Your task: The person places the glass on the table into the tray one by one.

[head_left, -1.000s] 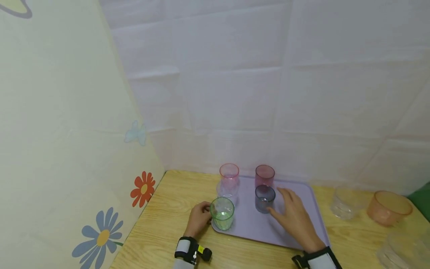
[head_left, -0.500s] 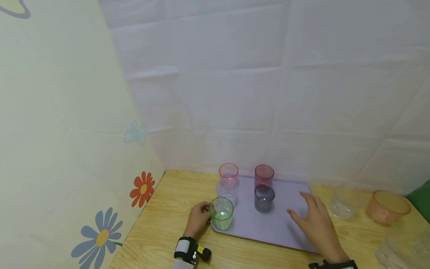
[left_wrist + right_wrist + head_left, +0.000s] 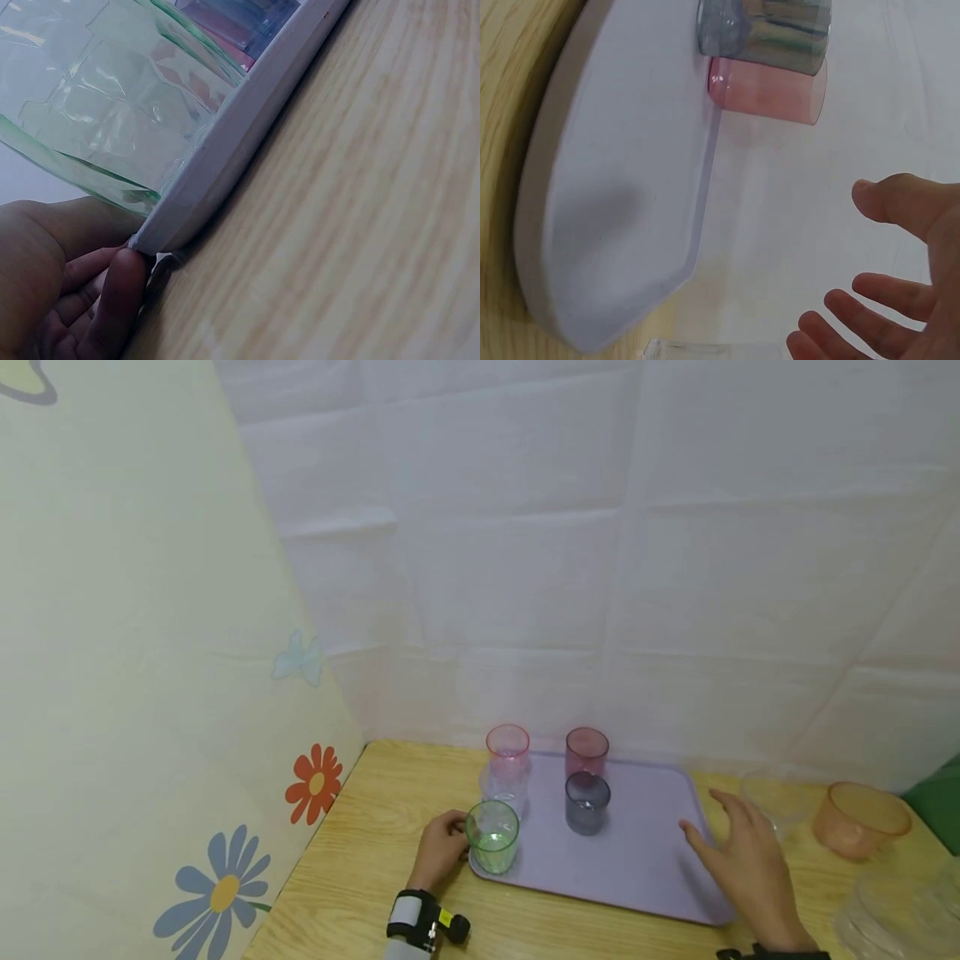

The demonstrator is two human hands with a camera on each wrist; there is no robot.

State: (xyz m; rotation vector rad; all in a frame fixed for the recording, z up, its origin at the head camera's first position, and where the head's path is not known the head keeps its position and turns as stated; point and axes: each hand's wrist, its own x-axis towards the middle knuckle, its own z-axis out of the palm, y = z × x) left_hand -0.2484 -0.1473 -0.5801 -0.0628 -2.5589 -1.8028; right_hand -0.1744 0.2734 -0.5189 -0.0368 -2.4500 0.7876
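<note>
At the near left corner of a lavender tray (image 3: 637, 868), my left hand (image 3: 437, 852) grips the rim with curled fingers, close beside a green-tinted glass (image 3: 492, 843) standing there. In the left wrist view, fingertips (image 3: 124, 274) press against the tray's corner. Behind the green glass stand a clear tumbler (image 3: 492, 789) and a pink glass (image 3: 507, 752). A smoky grey glass (image 3: 587, 810) and a dark pink glass (image 3: 587, 748) stand mid-tray, one behind the other. My right hand (image 3: 753, 868), fingers spread and holding nothing, hovers over the tray's right edge near a clear glass (image 3: 783, 810).
An orange bowl-shaped glass (image 3: 862, 831) stands on the wooden table (image 3: 352, 860) at the right. More clear glassware (image 3: 873, 918) sits in front of it. A white cloth (image 3: 487, 568) hangs behind the table, with a flower-printed sheet (image 3: 150, 610) at the left.
My right hand has drawn away from the smoky grey glass and moved right, past the tray's right edge. The left hand and the glasses on the tray stay put.
</note>
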